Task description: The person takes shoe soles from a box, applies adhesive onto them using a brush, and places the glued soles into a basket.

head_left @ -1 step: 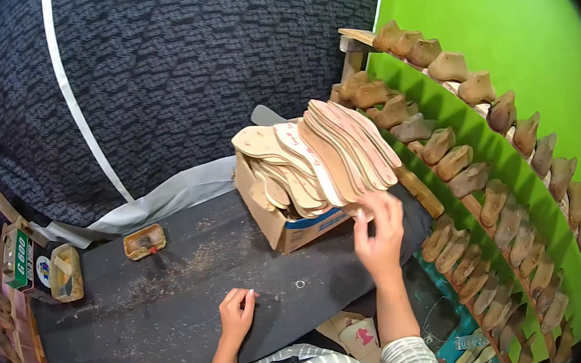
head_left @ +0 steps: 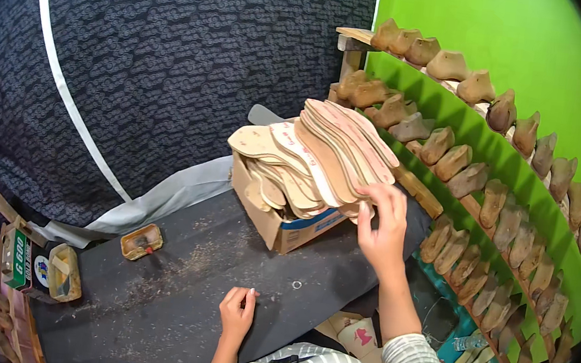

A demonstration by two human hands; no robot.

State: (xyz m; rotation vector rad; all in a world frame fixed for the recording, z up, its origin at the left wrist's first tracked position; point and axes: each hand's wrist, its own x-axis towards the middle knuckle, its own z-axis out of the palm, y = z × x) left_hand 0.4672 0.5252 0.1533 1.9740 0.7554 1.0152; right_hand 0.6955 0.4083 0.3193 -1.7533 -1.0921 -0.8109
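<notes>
Stacks of shoe insoles (head_left: pixel 314 159), beige and pinkish with one white strip among them, rise above the top of an open cardboard box (head_left: pixel 258 214). At the near right end of the stack is my right hand (head_left: pixel 384 228). Its fingers bend over the edge, and the thumb lies just below with an insole end between them. My left hand (head_left: pixel 237 313) rests on the dark table (head_left: pixel 188 320), its fingers curled together and nothing visible in them. A small pale ring (head_left: pixel 297 284) lies between the left hand and the box.
Sloping racks of wooden shoe lasts (head_left: pixel 454 161) line the green wall on the right. A small worn tray (head_left: pixel 142 242) sits at the table's far left, near a cut-open tin can (head_left: pixel 65 272) and a green box (head_left: pixel 16 258). Brown scraps litter the tabletop.
My right hand has shifted slightly at the insole edge, its fingers now settled on the stack. The left hand has stayed in place.
</notes>
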